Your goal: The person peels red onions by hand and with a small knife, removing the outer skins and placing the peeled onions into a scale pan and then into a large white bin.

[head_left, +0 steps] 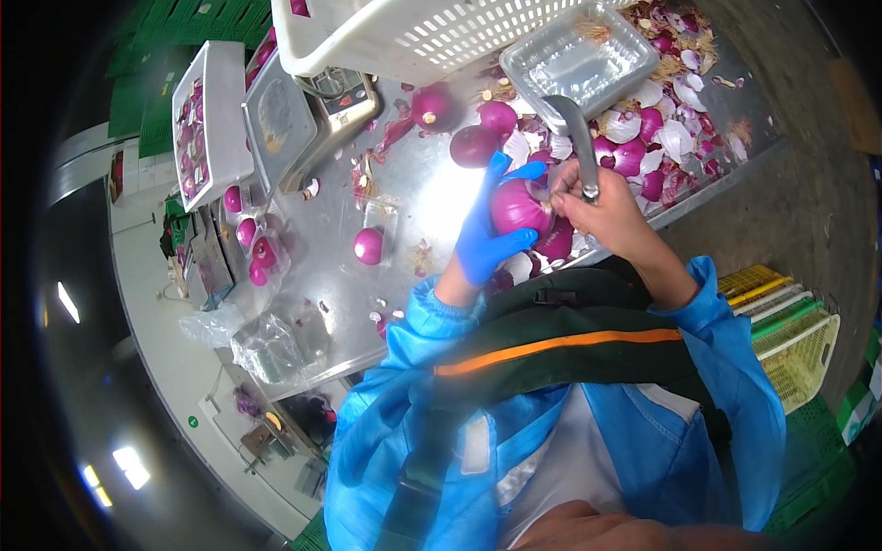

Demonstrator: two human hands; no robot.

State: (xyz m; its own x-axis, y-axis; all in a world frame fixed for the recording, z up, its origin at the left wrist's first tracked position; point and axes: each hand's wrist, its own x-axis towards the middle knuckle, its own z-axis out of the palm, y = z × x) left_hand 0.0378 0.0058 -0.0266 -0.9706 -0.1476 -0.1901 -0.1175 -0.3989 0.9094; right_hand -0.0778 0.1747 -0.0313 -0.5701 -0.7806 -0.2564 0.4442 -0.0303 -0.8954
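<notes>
In my blue-gloved left hand (pixel 484 235) lies a peeled-looking red onion (pixel 516 209), cupped between thumb and fingers. My bare right hand (pixel 608 209) grips a curved, dark grey tool (pixel 581 138) whose bent end rises above my fist. The right fingertips touch the onion's right side; any blade is hard to make out there. Just beyond the left hand sit more red onions (pixel 473 147). Beneath and right of both hands spreads a heap of onion skins and onions (pixel 675 138).
A clear plastic tray (pixel 588 57) rests on the skins, near a white slotted crate (pixel 450 35). Leftward on the metal table (pixel 322 230) stand a scale (pixel 280 119) and a white bin of onions (pixel 197 138). Crumpled plastic bags (pixel 268 347) lie near its left edge; stacked baskets (pixel 795 358) are at right.
</notes>
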